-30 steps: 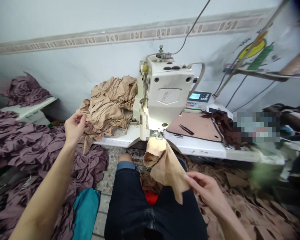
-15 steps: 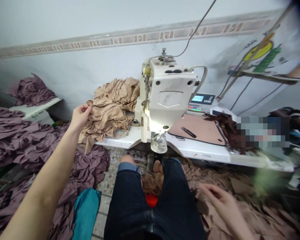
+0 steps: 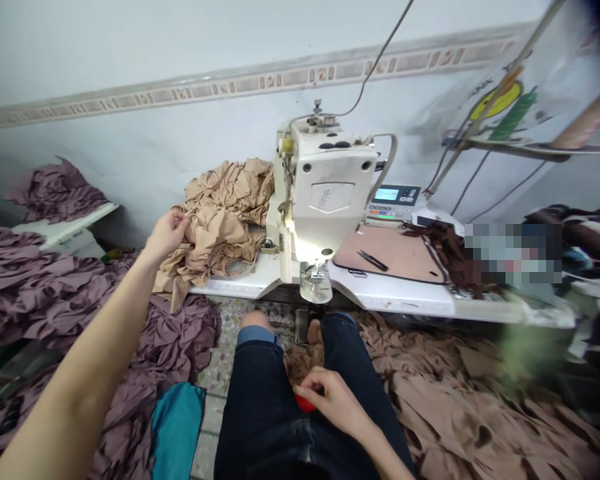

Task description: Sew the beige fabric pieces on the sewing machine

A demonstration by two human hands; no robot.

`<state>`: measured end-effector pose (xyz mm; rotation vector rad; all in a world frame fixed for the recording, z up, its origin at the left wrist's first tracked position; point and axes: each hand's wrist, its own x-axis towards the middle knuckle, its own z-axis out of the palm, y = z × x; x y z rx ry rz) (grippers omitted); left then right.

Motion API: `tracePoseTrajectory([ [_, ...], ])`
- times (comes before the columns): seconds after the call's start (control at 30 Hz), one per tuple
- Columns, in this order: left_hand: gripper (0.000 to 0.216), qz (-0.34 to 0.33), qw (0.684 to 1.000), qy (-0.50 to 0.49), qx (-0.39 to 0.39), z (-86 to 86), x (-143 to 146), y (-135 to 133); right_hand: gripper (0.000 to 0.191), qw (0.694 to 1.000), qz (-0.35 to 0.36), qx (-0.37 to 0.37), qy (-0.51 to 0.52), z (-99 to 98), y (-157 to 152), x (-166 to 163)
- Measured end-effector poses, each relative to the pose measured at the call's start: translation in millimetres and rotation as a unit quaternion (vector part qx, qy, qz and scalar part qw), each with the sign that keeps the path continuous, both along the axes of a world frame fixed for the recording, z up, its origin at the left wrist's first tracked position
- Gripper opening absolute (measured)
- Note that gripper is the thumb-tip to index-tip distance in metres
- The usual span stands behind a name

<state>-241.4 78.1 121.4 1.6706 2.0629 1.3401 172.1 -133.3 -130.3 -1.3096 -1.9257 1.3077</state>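
My left hand [image 3: 167, 233] reaches out to the pile of tan fabric pieces [image 3: 217, 230] left of the sewing machine [image 3: 330, 190]. Its thumb and fingers are pinched on an edge of the tan fabric. Low over my lap, between my thighs, is my right hand [image 3: 335, 400], with thumb and forefinger pressed together. Whatever its fingertips hold, if anything, is too small to make out. Just below them, partly covered, shows a red thing [image 3: 306, 404]. Nothing lies under the machine's presser foot [image 3: 317, 273].
Black thread snips [image 3: 373, 260] lie on a pink mat [image 3: 395, 250] right of the machine. Mauve fabric [image 3: 180, 333] is heaped at the left, with a teal cloth [image 3: 177, 427]. Brown fabric [image 3: 440, 413] spreads at the lower right. Thread cones stand on a rack [image 3: 520, 147].
My right hand has moved left, from above the brown fabric to over my lap. My left hand stays at the tan pile, where the fabric by its fingers is slightly lifted. The view has shifted a little.
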Motion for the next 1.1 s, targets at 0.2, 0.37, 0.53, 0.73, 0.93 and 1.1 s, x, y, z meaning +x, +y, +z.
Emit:
tracePoseTrajectory([
  [0.2, 0.032, 0.073, 0.972, -0.119, 0.188, 31.9, -15, 1, 0.033, 0.999, -0.001, -0.037, -0.001, -19.6, -15, 4],
  [0.37, 0.018, -0.034, 0.921, -0.076, 0.381, 70.4, 30, -62, 0.039, 0.999, -0.019, -0.036, 0.027, -7.6, -16, -5],
  [0.53, 0.025, -0.019, 0.934, -0.064, 0.352, 42.1, 114, -137, 0.046, 0.991, -0.052, 0.01, 0.121, 42.7, -21, -23],
  [0.73, 0.032, -0.129, 0.946, -0.296, 0.007, -77.2, 175, -171, 0.026, 0.965, -0.121, 0.085, 0.218, 86.2, -26, -39],
  [0.93, 0.048, -0.186, 0.894, -0.381, -0.144, -155.8, 194, -187, 0.035, 0.981, -0.099, 0.067, 0.156, 69.6, 2, -48],
  [1.1, 0.044, -0.321, 0.898, -0.231, -0.192, -167.2, 178, -181, 0.037, 0.987, -0.067, 0.094, 0.111, 75.6, 22, -15],
])
